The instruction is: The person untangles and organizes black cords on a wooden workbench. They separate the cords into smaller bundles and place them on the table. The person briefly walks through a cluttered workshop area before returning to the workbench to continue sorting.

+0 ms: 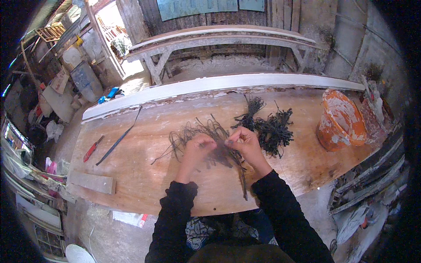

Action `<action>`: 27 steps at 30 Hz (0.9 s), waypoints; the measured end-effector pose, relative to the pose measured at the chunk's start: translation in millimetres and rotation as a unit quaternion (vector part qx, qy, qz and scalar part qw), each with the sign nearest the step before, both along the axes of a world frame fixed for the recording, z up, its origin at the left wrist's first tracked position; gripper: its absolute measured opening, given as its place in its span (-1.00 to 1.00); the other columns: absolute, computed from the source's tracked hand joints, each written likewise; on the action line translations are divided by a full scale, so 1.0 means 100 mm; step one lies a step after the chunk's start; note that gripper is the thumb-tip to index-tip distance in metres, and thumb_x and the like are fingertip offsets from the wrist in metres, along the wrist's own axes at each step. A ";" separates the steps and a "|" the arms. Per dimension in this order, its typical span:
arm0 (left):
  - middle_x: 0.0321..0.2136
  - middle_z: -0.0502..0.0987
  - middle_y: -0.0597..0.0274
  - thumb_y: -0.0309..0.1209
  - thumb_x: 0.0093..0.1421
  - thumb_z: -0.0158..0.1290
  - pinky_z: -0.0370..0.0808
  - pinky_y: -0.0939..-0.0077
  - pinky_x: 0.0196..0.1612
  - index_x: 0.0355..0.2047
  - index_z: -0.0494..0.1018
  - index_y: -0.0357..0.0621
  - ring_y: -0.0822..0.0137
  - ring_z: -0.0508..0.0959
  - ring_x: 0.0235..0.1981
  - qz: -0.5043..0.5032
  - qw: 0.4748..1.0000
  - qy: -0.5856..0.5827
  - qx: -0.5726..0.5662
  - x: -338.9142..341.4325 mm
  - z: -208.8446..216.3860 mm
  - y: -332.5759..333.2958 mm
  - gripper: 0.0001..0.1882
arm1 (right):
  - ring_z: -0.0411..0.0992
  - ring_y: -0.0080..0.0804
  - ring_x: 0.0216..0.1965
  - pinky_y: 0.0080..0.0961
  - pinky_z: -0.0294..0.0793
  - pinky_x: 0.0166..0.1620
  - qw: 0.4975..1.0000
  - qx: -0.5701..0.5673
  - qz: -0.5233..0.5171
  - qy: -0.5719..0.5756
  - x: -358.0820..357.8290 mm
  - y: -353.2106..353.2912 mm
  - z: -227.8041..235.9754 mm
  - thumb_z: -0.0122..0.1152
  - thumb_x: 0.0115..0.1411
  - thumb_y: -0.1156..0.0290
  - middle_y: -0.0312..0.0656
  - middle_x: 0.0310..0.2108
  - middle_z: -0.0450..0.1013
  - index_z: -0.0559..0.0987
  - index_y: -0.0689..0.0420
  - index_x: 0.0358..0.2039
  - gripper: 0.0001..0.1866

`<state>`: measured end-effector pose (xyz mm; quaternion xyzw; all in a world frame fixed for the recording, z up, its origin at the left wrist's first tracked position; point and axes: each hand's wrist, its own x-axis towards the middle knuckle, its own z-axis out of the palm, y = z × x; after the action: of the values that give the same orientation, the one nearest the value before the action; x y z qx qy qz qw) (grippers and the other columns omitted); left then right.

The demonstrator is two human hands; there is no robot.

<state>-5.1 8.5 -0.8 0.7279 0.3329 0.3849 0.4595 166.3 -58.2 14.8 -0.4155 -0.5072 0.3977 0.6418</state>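
Observation:
Both my hands are held close together above a loose tangle of thin black cords (pixel 180 140) in the middle of a wooden table. Fingertips and thumb of my left hand (pixel 199 147), slightly blurred, are pinched together. My right hand (pixel 246 142) also makes a pinch, just across from the left one. Whatever lies between the fingertips is too small to make out. Some dark strands (pixel 244 182) trail below the right hand toward the near table edge. Beyond the right hand lie two tied bundles, a smaller black bundle (pixel 250 111) and a fuller black bundle (pixel 275 131).
An orange bucket (pixel 326 131) smeared with white leans at the table's right end. On the left are a red-handled knife (pixel 93 149), a long dark strip (pixel 118 142) and a flat board piece (pixel 91 182). A long white strip (pixel 210 82) lines the far edge.

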 end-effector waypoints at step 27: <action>-0.50 0.45 0.36 -0.54 0.01 0.01 0.34 0.73 -0.54 -0.48 0.46 -0.19 0.56 0.40 -0.55 0.137 0.984 -0.106 -0.030 -0.09 0.03 0.06 -0.95 | 0.25 -0.49 -0.13 -0.53 0.21 -0.12 0.967 0.043 0.250 -0.017 -0.14 -0.10 0.11 0.20 -0.07 0.44 -0.25 -0.33 0.38 0.53 0.16 -0.48 -0.89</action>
<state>-14.0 14.4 1.9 0.6163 0.3905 0.5093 0.4564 152.6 -68.3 26.1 -0.2542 -0.6225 0.5158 0.5309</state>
